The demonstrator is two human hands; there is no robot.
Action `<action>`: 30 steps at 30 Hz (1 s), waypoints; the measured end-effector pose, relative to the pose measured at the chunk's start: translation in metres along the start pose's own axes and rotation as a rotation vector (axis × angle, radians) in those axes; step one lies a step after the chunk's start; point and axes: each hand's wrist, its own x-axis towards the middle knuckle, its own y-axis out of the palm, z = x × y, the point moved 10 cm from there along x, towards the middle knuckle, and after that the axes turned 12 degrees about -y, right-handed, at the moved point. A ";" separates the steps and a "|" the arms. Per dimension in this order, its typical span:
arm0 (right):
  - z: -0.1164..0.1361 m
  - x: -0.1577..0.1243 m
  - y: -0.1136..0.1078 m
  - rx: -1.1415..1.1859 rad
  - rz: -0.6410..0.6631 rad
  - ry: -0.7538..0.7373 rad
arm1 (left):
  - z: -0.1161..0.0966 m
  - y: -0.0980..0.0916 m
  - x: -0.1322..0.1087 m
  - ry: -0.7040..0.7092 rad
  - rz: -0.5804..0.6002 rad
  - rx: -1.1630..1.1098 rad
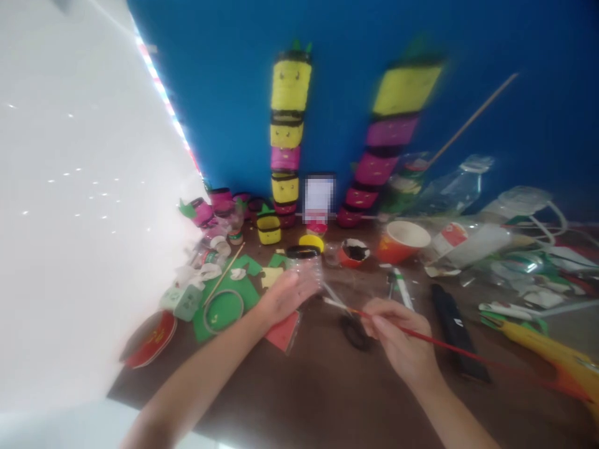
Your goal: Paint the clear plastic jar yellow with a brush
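My left hand (291, 292), somewhat blurred, is closed around a clear plastic cup (306, 265) with a black-painted rim. My right hand (405, 337) pinches a paintbrush (433, 340) with a long red handle. The brush's pale tip points left, just short of my left hand. Behind the cup stands a yellow-rimmed container (312, 243). To its right is a red cup (354, 252) with black paint inside. Scissors (354, 332) lie between my hands, their blades pointing away. Under my left wrist lies a red sheet (283, 332).
Two towers of painted pots, one left (285, 134) and one right (381, 143), rise before the blue wall. A small yellow pot (268, 231) stands near green sheets (199, 327) and a tape ring (223, 312). Rightward are an orange cup (403, 243), plastic bottles and a yellow glue gun (547, 355).
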 end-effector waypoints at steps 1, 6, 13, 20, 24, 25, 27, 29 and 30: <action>0.000 0.000 0.000 0.010 -0.009 0.006 | 0.001 0.001 0.000 -0.012 0.005 -0.011; 0.000 0.005 0.000 0.169 -0.028 0.089 | 0.008 0.002 -0.002 -0.082 0.007 -0.113; -0.005 0.014 -0.021 0.246 -0.144 0.143 | 0.011 -0.007 -0.001 -0.145 -0.046 -0.237; 0.002 0.022 -0.046 0.135 -0.196 0.103 | 0.011 -0.010 -0.001 -0.175 -0.087 -0.293; 0.013 0.026 -0.055 0.088 -0.204 0.050 | 0.013 -0.010 0.000 -0.188 -0.089 -0.278; 0.015 0.027 -0.057 0.080 -0.211 0.035 | 0.013 -0.010 0.000 -0.186 -0.081 -0.266; 0.018 0.027 -0.058 0.074 -0.220 0.018 | 0.013 -0.010 -0.001 -0.180 -0.070 -0.254; 0.016 0.026 -0.058 0.085 -0.220 0.026 | 0.012 -0.011 -0.001 -0.171 -0.068 -0.256; 0.015 0.026 -0.057 0.094 -0.220 0.032 | 0.012 -0.011 -0.001 -0.166 -0.067 -0.259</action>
